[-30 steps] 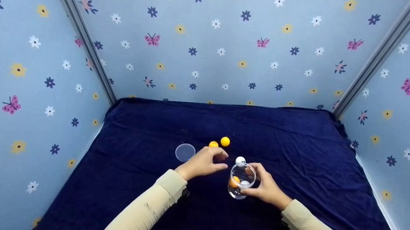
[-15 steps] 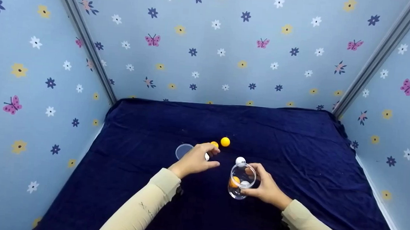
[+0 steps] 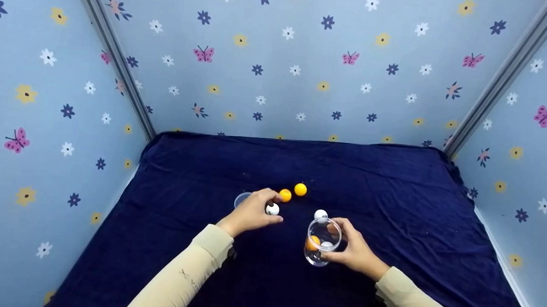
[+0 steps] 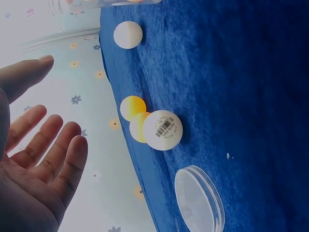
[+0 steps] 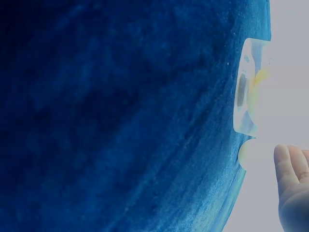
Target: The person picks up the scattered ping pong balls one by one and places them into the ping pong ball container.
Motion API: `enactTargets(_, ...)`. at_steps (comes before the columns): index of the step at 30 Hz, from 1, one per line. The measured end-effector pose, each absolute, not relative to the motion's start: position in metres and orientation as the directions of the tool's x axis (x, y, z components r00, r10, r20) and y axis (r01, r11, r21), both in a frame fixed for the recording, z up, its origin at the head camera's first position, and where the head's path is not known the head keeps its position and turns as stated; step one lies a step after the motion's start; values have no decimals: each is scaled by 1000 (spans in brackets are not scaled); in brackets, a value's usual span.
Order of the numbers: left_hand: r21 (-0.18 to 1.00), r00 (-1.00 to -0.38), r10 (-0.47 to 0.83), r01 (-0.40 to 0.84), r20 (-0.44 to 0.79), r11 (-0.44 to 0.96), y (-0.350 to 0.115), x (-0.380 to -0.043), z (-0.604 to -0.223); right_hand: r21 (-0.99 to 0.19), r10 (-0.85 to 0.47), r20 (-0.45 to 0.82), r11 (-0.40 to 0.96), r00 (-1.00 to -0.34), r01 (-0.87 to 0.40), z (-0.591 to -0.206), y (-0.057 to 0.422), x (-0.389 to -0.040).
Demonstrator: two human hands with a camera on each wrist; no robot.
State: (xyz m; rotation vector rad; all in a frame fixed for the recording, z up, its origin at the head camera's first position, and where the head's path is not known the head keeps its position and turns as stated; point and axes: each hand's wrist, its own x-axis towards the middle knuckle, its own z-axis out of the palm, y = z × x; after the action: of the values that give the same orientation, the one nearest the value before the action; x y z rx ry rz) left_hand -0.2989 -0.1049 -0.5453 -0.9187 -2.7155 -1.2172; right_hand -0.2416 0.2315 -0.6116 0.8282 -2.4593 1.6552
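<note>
My right hand (image 3: 355,251) holds a clear plastic jar (image 3: 311,256) between thumb and fingers, its open mouth upward. Inside the jar lie an orange ping-pong ball (image 3: 313,242) and a white one (image 3: 327,245). My left hand (image 3: 248,212) hovers over another white ping-pong ball (image 3: 273,210), thumb and fingers spread to either side of it. Printed markings show on that ball (image 4: 163,130) in the left wrist view, where the fingers (image 4: 72,162) stand apart from it. Partly hidden under the left hand is a clear round lid (image 3: 241,199).
Two orange balls (image 3: 285,195) (image 3: 300,189) lie just beyond the left hand. One white ball (image 3: 320,214) sits right behind the jar. Dark blue cloth (image 3: 394,189) covers the table, with patterned walls (image 3: 278,78) on three sides.
My left hand has moved left, from beside the jar to the white ball near the lid, uncovering that ball and the nearer orange one. The right hand and jar stay put.
</note>
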Motion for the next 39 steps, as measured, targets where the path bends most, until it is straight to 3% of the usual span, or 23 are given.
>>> enactTargets(22,697,-860,466,465,208,546,-115,-310,-559,-815,-400,353,312,-846,-488,-611,233,-243)
enactTargets(39,657,-892,446,380,74,651,-111,-326,-576,-832,-399,364,266,-841,-487,-611,230,-240)
